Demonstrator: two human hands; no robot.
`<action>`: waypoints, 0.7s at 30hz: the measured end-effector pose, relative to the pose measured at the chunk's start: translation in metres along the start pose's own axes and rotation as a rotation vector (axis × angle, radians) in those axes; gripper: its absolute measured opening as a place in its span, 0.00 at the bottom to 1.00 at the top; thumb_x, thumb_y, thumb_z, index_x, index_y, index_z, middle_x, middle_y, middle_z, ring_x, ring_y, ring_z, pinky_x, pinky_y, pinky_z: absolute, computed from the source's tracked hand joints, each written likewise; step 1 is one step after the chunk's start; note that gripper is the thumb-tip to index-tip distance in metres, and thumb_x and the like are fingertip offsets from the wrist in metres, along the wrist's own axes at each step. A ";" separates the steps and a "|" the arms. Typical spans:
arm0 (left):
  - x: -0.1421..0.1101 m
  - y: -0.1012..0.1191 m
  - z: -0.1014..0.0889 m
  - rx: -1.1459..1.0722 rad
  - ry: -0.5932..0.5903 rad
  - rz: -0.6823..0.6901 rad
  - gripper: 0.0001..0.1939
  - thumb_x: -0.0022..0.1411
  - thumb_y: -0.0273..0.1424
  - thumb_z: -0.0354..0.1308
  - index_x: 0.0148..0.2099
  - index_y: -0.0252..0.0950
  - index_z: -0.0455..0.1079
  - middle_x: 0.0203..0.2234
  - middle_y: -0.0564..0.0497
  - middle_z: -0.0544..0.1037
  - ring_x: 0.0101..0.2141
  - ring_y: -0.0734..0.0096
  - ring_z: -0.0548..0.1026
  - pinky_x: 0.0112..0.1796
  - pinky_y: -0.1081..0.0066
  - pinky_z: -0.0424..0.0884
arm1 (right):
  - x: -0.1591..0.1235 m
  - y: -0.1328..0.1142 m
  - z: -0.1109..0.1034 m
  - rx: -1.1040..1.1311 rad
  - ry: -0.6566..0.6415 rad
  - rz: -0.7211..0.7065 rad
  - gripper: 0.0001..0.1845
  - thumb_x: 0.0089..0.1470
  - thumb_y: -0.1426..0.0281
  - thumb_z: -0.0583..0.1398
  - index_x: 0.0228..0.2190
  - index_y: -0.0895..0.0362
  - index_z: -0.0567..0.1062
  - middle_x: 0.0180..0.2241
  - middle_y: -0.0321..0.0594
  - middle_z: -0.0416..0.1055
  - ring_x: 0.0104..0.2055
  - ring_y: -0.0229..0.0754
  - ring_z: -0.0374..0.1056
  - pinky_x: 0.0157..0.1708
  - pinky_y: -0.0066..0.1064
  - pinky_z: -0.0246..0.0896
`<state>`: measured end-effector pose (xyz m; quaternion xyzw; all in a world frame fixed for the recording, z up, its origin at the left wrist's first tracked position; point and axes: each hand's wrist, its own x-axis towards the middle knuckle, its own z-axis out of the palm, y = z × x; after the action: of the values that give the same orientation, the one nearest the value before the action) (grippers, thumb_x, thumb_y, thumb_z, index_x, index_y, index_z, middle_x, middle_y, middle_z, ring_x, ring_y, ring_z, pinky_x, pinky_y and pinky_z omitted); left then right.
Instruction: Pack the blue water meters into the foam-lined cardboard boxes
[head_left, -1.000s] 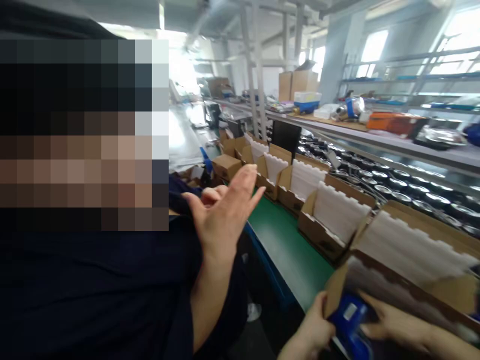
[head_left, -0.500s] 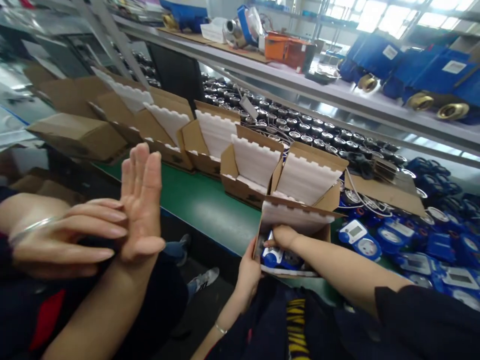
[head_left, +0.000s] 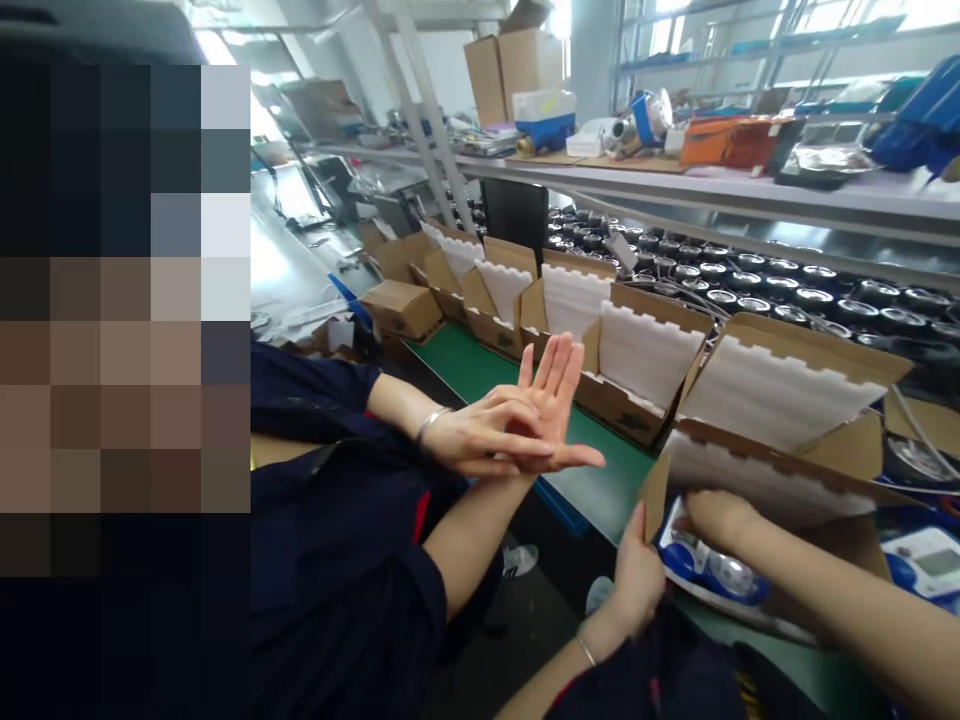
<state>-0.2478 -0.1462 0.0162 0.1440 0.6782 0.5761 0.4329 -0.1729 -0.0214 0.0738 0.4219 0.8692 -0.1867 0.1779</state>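
One hand, my left grip (head_left: pixel 637 575), is clamped on the near box (head_left: pixel 656 492). My right grip (head_left: pixel 721 520) touches the meter (head_left: pixel 726 574) inside; whether closed, I cannot tell.

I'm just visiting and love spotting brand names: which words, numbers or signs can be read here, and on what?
None can be read for certain.
Row carton: dark printed mark on its front, too blurred.
Blue-and-white device in the nearest open box: no legible lettering.
Device at the right edge: grey panel, no legible digits.
White tag by the cables: too small.
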 end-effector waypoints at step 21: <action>0.016 0.136 -0.066 0.826 0.194 0.784 0.37 0.56 0.52 0.50 0.64 0.43 0.53 0.52 0.41 0.68 0.55 0.52 0.65 0.53 0.49 0.64 | -0.092 0.043 -0.080 0.942 0.143 -0.149 0.26 0.54 0.51 0.57 0.50 0.51 0.72 0.52 0.44 0.69 0.54 0.52 0.65 0.58 0.44 0.57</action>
<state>-0.3485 -0.1380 0.1304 0.4884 0.7794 0.3913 0.0307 -0.0977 -0.0197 0.1788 0.4050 0.7280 -0.5428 -0.1065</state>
